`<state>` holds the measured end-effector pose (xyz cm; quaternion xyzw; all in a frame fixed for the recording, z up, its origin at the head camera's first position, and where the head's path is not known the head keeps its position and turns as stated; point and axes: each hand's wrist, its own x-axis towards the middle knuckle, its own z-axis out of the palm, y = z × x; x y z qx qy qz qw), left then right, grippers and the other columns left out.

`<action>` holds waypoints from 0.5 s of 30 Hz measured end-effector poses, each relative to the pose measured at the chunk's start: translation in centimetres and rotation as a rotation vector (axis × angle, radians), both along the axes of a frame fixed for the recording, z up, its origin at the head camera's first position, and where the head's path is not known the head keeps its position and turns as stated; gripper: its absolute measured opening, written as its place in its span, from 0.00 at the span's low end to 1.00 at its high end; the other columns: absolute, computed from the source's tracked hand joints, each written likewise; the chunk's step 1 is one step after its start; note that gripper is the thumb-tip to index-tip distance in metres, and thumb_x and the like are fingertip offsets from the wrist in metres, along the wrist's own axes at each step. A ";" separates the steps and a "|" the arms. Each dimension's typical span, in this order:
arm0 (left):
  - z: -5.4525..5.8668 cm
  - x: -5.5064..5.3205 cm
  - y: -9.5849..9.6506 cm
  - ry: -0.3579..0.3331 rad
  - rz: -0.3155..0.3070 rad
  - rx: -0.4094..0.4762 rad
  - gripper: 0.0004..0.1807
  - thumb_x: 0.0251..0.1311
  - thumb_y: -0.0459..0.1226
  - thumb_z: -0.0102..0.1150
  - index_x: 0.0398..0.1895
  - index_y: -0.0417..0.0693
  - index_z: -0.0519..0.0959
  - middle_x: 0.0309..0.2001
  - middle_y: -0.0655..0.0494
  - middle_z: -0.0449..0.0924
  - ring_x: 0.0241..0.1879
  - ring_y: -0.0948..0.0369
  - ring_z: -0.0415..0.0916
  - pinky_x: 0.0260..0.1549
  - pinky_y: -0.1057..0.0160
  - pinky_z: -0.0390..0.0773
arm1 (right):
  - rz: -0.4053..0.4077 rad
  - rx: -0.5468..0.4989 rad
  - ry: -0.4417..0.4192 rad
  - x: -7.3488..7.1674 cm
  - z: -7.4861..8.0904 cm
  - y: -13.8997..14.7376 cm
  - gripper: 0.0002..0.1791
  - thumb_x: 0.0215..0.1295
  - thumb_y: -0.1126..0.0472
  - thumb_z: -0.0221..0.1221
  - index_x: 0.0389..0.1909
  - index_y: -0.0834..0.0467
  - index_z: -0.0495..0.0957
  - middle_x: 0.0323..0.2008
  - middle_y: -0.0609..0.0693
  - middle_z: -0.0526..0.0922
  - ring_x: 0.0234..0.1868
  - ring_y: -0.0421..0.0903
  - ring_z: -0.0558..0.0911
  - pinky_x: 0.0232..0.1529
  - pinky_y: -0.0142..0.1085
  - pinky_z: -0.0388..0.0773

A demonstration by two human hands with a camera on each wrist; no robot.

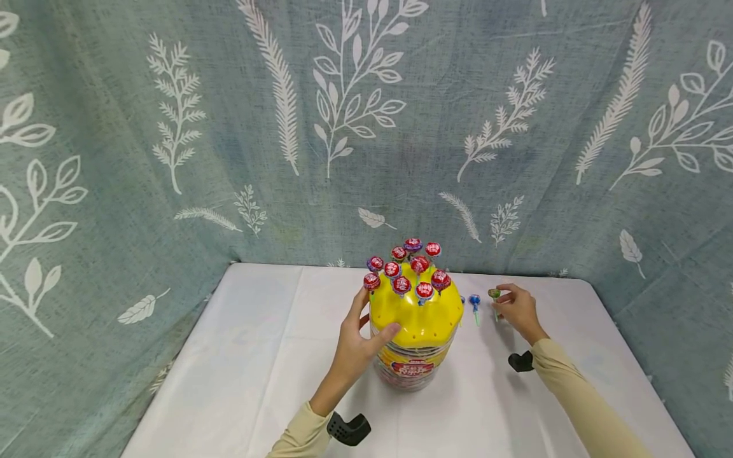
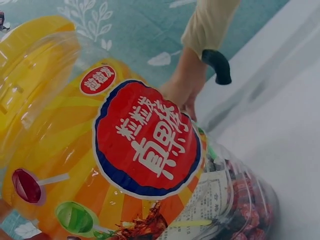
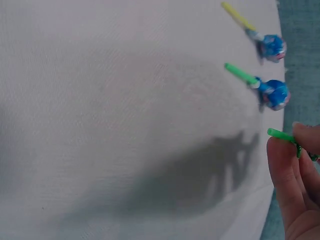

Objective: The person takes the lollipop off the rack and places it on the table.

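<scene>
A clear plastic candy jar point(image 1: 412, 369) stands on the table under a yellow lid point(image 1: 418, 318) with several lollipops point(image 1: 424, 291) upright in it. My left hand point(image 1: 356, 343) grips the lid from the left, thumb on its front. The jar's label point(image 2: 147, 140) fills much of the left wrist view, with wrapped candies point(image 2: 245, 200) showing inside. To the right of the jar, my right hand point(image 1: 518, 310) pinches a green-wrapped lollipop point(image 1: 494, 294) by its green stick point(image 3: 280, 134), above the table. Its head is partly hidden by my fingers in the right wrist view.
Two blue-wrapped lollipops lie near the table's far edge, one with a green stick point(image 3: 276, 94) and one with a yellow stick point(image 3: 274, 48). A white cloth covers the table point(image 1: 258, 369). Behind it hangs a leaf-patterned green curtain point(image 1: 229, 127).
</scene>
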<state>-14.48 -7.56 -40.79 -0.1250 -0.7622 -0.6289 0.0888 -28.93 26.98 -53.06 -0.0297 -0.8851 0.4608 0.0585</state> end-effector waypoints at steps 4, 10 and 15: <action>0.2 0.1 0.0 -0.031 -0.016 0.003 0.44 0.56 0.40 0.61 0.74 0.46 0.50 0.72 0.49 0.53 0.69 0.49 0.52 0.61 0.43 0.61 | -0.004 0.053 -0.034 -0.3 -1.0 0.3 0.25 0.51 0.72 0.64 0.53 0.72 0.73 0.32 0.65 0.80 0.23 0.46 0.80 0.20 0.37 0.80; 0.6 0.2 0.0 -0.037 -0.046 0.010 0.44 0.56 0.39 0.61 0.74 0.44 0.50 0.72 0.49 0.53 0.69 0.49 0.50 0.62 0.41 0.58 | -0.017 0.104 -0.079 -0.2 -2.1 0.6 0.24 0.52 0.72 0.64 0.52 0.71 0.73 0.31 0.63 0.80 0.25 0.46 0.78 0.21 0.33 0.77; 0.8 0.3 0.1 -0.025 -0.050 0.011 0.46 0.56 0.41 0.60 0.74 0.43 0.47 0.73 0.48 0.50 0.70 0.49 0.48 0.64 0.41 0.54 | -0.023 0.108 -0.068 -0.5 -2.3 0.1 0.24 0.54 0.71 0.63 0.54 0.70 0.73 0.32 0.62 0.78 0.25 0.47 0.76 0.20 0.33 0.75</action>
